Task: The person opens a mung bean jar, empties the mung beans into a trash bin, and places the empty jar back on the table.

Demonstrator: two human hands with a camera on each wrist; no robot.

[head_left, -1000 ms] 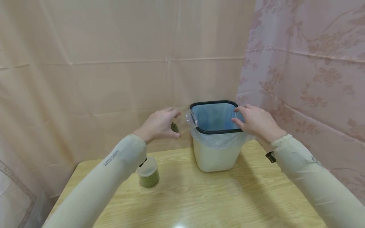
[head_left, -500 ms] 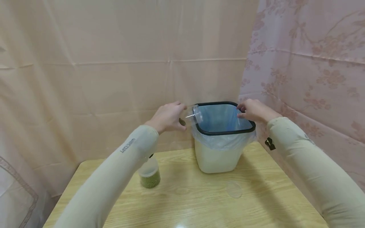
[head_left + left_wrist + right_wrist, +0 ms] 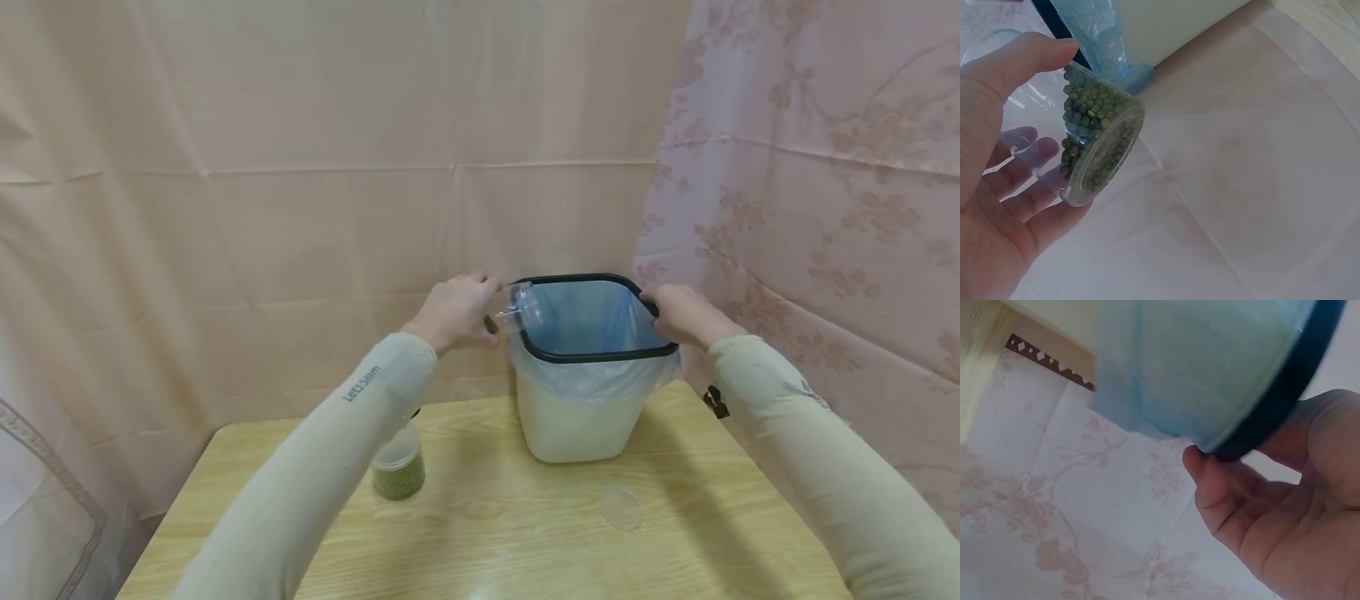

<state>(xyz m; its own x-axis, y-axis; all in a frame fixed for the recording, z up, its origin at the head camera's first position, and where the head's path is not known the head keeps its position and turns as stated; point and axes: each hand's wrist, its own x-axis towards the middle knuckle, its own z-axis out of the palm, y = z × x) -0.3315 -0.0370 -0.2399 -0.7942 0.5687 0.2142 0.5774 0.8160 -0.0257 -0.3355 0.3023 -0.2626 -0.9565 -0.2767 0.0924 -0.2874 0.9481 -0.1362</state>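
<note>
I see the left hand [image 3: 459,312] wrapped round a clear plastic jar [image 3: 1105,156], thumb on one side, fingers on the other. The jar is tipped over, its mouth at the left edge of the cream bin [image 3: 577,425], and small green beans [image 3: 1088,103] sit near its bottom. I see the right hand [image 3: 682,315] clamped on the bin's black rim [image 3: 611,358]. A thin bluish bag [image 3: 588,321] lines the bin. On the wooden table [image 3: 517,550] stand the bin and another clear jar [image 3: 400,473]; a clear round disc [image 3: 621,507] lies there too.
</note>
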